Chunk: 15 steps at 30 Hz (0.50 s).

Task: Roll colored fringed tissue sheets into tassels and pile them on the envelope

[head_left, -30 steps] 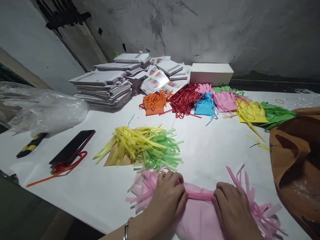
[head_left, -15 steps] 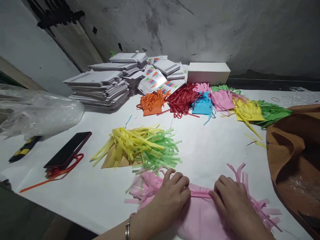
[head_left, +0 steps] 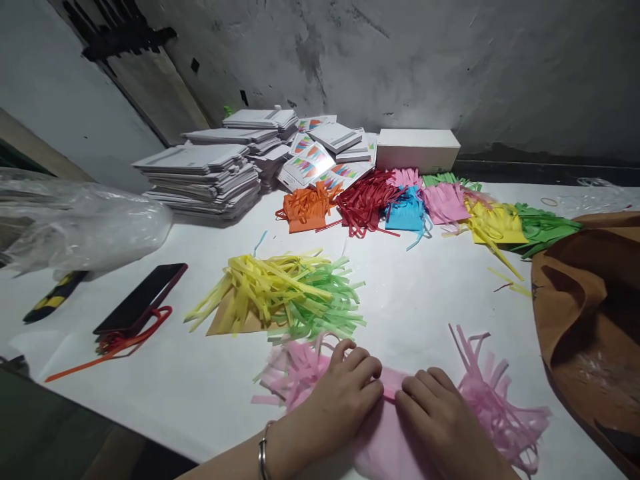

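Note:
Pink tissue paper (head_left: 387, 437) with fringed ends lies at the table's front edge, under both of my hands. My left hand (head_left: 347, 393), with a silver bracelet at the wrist, pinches a narrow folded strip at the paper's middle. Close beside it, my right hand (head_left: 433, 407) grips the same fold with bent fingers. Pink fringe spreads out to the left and right of my hands. Just beyond the left hand, yellow fringe (head_left: 270, 287) and light green fringe (head_left: 330, 300) rest on a piece of brown paper (head_left: 225, 317).
Folded fringes, among them orange (head_left: 307, 210), dark red (head_left: 367, 203) and blue (head_left: 405, 210), line the back. Behind them are stacked white packets (head_left: 200, 173) and a white box (head_left: 417, 150). A phone (head_left: 143, 297) lies left; a brown bag (head_left: 580, 300) stands right.
My right hand has slid left along the fold, closer to my left hand. The right-hand pink fringe now shows more fully. The whole view has shifted slightly.

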Tool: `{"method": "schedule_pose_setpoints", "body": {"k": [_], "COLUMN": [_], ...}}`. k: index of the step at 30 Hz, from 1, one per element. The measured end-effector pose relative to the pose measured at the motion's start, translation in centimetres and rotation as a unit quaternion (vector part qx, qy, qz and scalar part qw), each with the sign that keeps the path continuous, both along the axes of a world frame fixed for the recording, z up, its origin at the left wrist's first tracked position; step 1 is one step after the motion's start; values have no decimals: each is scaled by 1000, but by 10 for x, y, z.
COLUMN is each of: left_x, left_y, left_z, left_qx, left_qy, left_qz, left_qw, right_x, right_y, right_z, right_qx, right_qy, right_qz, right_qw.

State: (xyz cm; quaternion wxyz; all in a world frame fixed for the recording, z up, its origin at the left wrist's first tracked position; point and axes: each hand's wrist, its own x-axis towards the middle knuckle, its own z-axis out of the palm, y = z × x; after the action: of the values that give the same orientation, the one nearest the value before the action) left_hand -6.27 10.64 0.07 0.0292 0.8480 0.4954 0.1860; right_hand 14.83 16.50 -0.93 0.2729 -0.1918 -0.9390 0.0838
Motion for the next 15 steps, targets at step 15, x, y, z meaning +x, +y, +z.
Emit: {"method": "schedule_pose_setpoints", "body": {"k": [15], "left_x": [5], "left_y": [-7], "left_z": [-1], "left_qx": [50], "left_qy": [43], "left_qz": [-41], "left_qw": [997], "right_x": [31], "right_y": [-14], "right_z": [-18], "right_qx": [132], "right_qy": [-3], "right_qz": [-31], "right_qw": [991]}}
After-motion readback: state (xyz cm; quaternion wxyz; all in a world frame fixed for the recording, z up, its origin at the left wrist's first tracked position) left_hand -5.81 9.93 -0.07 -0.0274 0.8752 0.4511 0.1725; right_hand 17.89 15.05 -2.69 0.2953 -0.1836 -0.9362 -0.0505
